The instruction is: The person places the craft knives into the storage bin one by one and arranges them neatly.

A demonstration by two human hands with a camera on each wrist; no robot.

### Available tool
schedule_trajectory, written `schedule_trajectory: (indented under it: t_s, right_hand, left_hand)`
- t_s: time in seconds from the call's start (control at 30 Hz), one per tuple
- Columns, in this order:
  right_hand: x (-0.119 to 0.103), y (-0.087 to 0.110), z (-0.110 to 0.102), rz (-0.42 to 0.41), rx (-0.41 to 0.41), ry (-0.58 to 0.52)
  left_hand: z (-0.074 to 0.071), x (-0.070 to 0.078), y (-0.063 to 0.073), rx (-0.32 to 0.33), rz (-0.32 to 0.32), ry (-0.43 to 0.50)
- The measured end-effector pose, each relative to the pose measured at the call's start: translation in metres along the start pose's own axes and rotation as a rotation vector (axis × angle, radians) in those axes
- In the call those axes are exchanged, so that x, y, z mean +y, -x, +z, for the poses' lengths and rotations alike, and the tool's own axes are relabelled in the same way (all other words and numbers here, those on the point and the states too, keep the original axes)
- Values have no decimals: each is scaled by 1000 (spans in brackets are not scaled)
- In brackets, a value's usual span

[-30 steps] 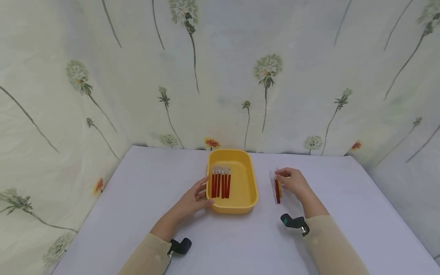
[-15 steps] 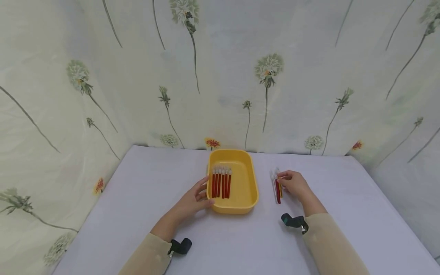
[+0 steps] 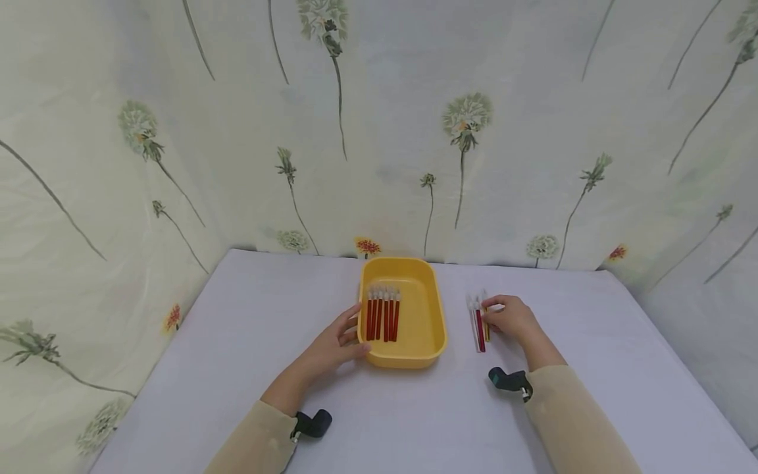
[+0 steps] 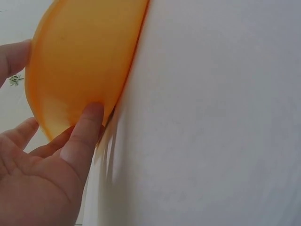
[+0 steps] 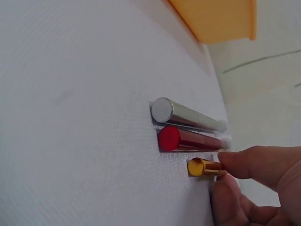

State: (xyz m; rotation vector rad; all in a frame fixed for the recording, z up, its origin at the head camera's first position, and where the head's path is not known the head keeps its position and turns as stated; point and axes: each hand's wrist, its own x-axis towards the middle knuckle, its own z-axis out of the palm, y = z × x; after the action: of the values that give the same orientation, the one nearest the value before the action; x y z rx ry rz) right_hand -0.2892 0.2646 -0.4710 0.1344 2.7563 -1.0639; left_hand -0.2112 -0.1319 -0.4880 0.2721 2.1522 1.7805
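My left hand (image 3: 331,343) rests against the left side of a yellow tray (image 3: 414,361), fingers spread along its outer wall (image 4: 89,56). Inside the tray, several red pen-like sticks (image 3: 379,319) with pale, clear-looking ends lie in a row on the left. To the right of the tray, my right hand (image 3: 515,319) pinches a gold stick (image 5: 203,167) between thumb and fingers, near its far part. A red stick (image 5: 188,139) and a silver stick (image 5: 186,113) lie beside it on the table, side by side. The gold stick's far end is partly hidden by my fingers.
A white-covered table (image 3: 414,421) spreads out around the tray. Behind it hangs a cloth (image 3: 379,131) printed with dandelions, close to the tray's far edge. Both sleeves carry a small black camera mount, such as the right one (image 3: 508,380).
My right hand has shifted slightly right and toward me, and the gold stick shows a little farther from the red one. My left hand and the tray stay in place.
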Motion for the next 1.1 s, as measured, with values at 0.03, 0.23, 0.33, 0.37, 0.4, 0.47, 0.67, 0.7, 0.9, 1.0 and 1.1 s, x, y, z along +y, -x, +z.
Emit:
schedule_trajectory:
  t_s: [0.03, 0.23, 0.33, 0.37, 0.4, 0.47, 0.67, 0.7, 0.9, 1.0, 1.1]
  right_hand:
    - [0, 1, -1, -4, 5, 0]
    - [7, 3, -1, 12, 32, -108]
    - [12, 3, 0, 31, 34, -152]
    - [12, 3, 0, 37, 33, -160]
    - [12, 5, 0, 42, 31, -171]
    - [10, 8, 0, 57, 34, -206]
    - [-6, 20, -6, 73, 24, -364]
    - [-10, 23, -7, 72, 18, -370]
    - [-38, 34, -9, 80, -7, -388]
    - [-52, 38, -6, 74, -14, -406]
    - [-67, 40, 0, 54, -25, -411]
  left_hand:
    - [0, 0, 0, -1, 1, 1]
    - [0, 0, 0, -2, -1, -2]
    - [0, -1, -1, -1, -3, 0]
    - [0, -1, -1, -1, -3, 1]
    - [0, -1, -1, 0, -2, 3]
    - [0, -2, -2, 2, -3, 3]
    - [0, -2, -2, 3, -4, 6]
    - [0, -2, -2, 3, -6, 8]
    - [0, 0, -3, 6, -14, 9]
    - [0, -1, -3, 4, -14, 11]
    - [0, -1, -3, 3, -13, 12]
